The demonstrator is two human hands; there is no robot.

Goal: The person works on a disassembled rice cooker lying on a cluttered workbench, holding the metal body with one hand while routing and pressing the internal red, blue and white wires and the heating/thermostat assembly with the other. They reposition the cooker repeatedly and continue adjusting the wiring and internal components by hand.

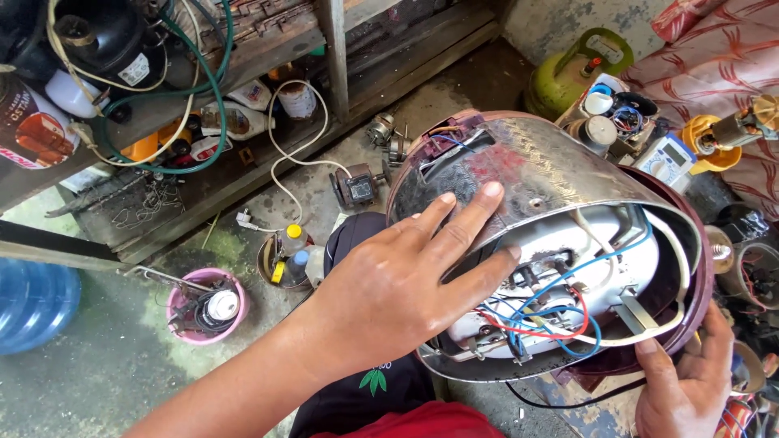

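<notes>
— Head view first. Where the cooker body [527,170], relative to the hands?

— Right of centre, tipped on its side, open underside turned toward the camera. Left hand [406,284] flat on the shiny metal shell, near-left flank; right hand [686,389] under the dark red rim at the near-right corner.

— Fingers [466,212]?

— Left: spread, stretched over the curved shell, tips pointing far-right, thumb hooked toward the exposed base. No pinch, only a pressing palm. Right: curled up around the rim edge, thumb on top; partly cut off by the picture's edge, so grip on the far side impossible to tell.

— Long axis?

— Running from far-left, the closed maroon end, to near-right, the open bottom. Left hand clearly nearer the middle of the body; right hand only at its rim.

— Look of the thing?

— Embossed steel wrap, maroon plastic ring, pale inner pot casing, blue wires [560,284] and red wires [540,328] looping across the base, a white cord [677,251] following the rim.

— Around it?

— Green gas cylinder [568,73] far behind, pink bowl [207,304] of parts near-left on the concrete floor [89,373], blue water jug [32,300] at the left edge, multimeter [665,158] to the far right.
</notes>
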